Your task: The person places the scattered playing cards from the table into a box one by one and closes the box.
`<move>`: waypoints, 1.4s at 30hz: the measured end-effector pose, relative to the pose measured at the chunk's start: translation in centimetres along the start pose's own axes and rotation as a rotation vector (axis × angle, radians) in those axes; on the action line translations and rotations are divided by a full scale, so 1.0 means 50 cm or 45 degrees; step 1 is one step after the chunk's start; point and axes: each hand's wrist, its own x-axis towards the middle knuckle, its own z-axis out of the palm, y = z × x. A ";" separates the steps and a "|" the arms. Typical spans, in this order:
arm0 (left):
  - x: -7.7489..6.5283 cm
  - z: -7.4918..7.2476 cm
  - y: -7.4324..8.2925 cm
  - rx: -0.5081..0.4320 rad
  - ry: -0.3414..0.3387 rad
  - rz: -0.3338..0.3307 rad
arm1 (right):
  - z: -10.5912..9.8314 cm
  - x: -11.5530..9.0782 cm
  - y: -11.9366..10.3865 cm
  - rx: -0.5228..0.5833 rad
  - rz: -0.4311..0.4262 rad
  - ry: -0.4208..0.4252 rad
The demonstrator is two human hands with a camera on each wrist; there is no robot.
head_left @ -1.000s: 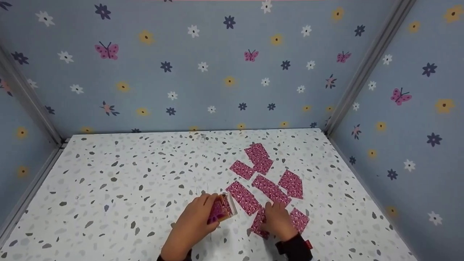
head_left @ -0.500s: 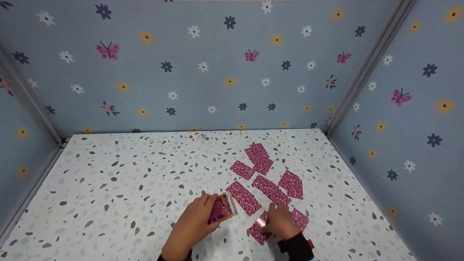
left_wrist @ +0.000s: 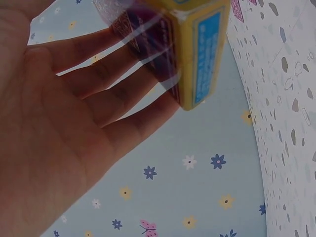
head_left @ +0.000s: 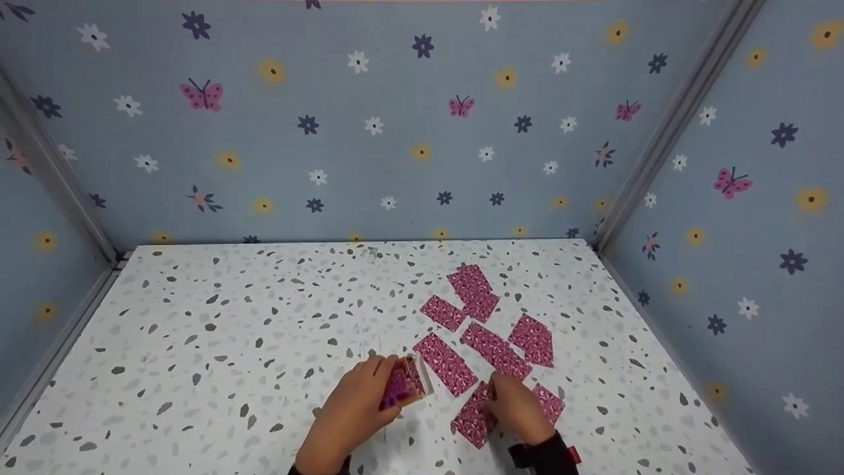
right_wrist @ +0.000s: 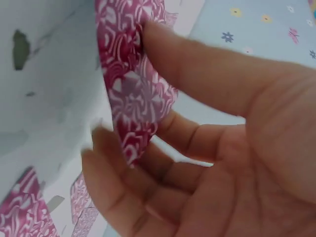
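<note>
My left hand [head_left: 353, 409] grips a small card box [head_left: 407, 382] at the lower middle of the head view. In the left wrist view the box [left_wrist: 197, 59] has yellow edges, a blue label and a clear glossy wrap, with the fingers along its dark side. To its right, my right hand [head_left: 517, 408] pinches a pink-and-white patterned card [head_left: 471, 417] by its right edge. The right wrist view shows the thumb on that card [right_wrist: 133, 74] and the fingers behind it. Another pink card [head_left: 548, 401] is partly covered by the right hand.
Several more pink cards lie face-alike on the speckled white table [head_left: 231, 369], among them a long one [head_left: 445, 364], another beside it [head_left: 496, 349], and an overlapping pair [head_left: 473, 293] farther back. Blue flowered panels [head_left: 369, 132] wall the back and sides.
The card at my right hand has slid out and turned from under the fingers, so more of it shows. The left hand and box stay in place. The head view has shifted slightly.
</note>
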 end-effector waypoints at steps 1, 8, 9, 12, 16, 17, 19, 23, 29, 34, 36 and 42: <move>0.000 0.000 0.001 -0.004 -0.004 0.004 | -0.001 0.001 0.000 0.032 0.016 -0.005; -0.002 0.002 0.001 0.010 0.024 0.031 | -0.008 0.007 -0.011 0.076 -0.035 -0.009; -0.002 0.002 0.000 0.014 0.026 0.032 | -0.009 0.007 -0.012 0.077 -0.057 0.002; -0.003 0.001 -0.001 0.008 0.018 0.027 | -0.012 0.008 -0.019 0.090 -0.130 0.052; -0.005 0.000 -0.001 -0.007 0.009 0.011 | -0.020 0.006 -0.031 0.115 -0.233 0.114; -0.005 0.000 0.000 -0.006 0.005 0.009 | -0.023 0.004 -0.035 0.124 -0.255 0.135; -0.004 0.001 0.001 -0.005 0.001 0.006 | -0.028 0.000 -0.045 0.160 -0.289 0.178; -0.003 0.002 0.002 -0.009 -0.012 0.005 | -0.041 -0.009 -0.072 0.266 -0.331 0.323; -0.006 0.000 0.001 -0.008 -0.015 0.011 | -0.057 -0.018 -0.115 0.467 -0.416 0.530; -0.005 -0.001 0.000 0.000 -0.010 0.015 | -0.062 -0.031 -0.137 0.597 -0.456 0.649; -0.005 -0.001 0.000 0.001 -0.010 0.015 | -0.061 -0.035 -0.144 0.627 -0.465 0.669; -0.005 -0.002 0.002 -0.005 -0.020 0.003 | -0.054 -0.041 -0.158 0.657 -0.565 0.682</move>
